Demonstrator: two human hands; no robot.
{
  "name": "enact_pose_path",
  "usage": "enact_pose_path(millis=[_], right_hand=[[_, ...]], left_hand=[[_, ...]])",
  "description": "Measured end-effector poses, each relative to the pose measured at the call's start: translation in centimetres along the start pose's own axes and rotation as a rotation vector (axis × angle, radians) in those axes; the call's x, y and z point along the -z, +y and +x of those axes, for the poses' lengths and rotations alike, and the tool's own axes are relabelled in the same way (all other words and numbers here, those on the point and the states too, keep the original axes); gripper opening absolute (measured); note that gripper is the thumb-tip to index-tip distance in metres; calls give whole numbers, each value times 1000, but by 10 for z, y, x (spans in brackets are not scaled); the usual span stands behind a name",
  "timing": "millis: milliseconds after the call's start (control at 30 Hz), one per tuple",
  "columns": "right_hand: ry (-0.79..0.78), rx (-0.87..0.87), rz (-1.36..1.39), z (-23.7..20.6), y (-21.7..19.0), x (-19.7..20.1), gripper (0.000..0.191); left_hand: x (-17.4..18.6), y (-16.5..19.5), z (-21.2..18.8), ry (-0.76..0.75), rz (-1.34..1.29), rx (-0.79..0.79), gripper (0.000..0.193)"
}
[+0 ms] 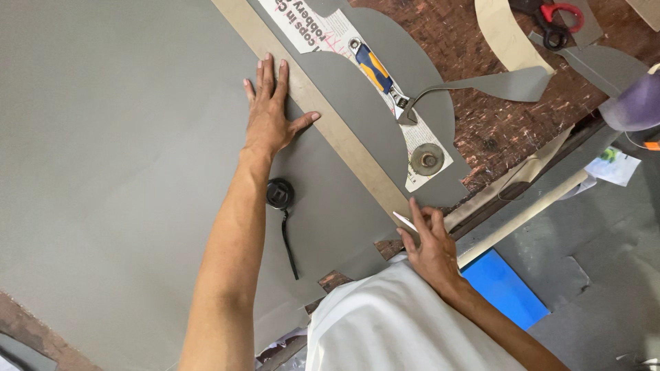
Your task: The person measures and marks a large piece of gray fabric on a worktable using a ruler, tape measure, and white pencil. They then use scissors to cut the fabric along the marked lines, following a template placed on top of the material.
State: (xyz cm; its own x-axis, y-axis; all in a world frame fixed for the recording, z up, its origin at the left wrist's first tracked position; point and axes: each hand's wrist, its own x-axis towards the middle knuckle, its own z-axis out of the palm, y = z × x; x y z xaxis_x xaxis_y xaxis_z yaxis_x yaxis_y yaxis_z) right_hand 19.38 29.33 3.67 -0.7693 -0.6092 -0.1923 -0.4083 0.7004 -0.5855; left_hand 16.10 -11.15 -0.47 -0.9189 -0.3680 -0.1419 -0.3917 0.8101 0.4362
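Note:
A large grey sheet [110,158] covers most of the worktable. A long flat tan straightedge [330,130] lies across it on a diagonal. My left hand [269,110] is spread flat, pressing on the sheet and the straightedge. My right hand [430,240] sits at the near end of the straightedge and pinches a thin white marking piece [404,220] against the sheet's edge. A small black tape measure [280,194] with a dangling strap rests on the sheet beside my left forearm.
A blue and yellow adjustable wrench [377,72] and a round metal weight [427,159] lie on grey cut pieces and a newspaper. Red-handled scissors [558,17] sit at the far right. A blue board [505,288] lies on the floor below the table edge.

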Motion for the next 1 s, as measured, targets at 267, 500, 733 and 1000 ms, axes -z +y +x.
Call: enact_pose_path(millis=[267,500,733,1000], right_hand=[[-152,-47,-22,19,6,11,94],[-115,-77,-9,13,3,4,86],[-83,-40,-6,12,3,3,87],[-90,-41,11,10,5,-1,84]], left_hand=[[-1,-1,-1,15,-7,-14,125],[0,-2,-2,17,-15,-19,123],[-1,-3,0,17,-40,-14,126],[-4,-6,-1,36,-47,-29,124]])
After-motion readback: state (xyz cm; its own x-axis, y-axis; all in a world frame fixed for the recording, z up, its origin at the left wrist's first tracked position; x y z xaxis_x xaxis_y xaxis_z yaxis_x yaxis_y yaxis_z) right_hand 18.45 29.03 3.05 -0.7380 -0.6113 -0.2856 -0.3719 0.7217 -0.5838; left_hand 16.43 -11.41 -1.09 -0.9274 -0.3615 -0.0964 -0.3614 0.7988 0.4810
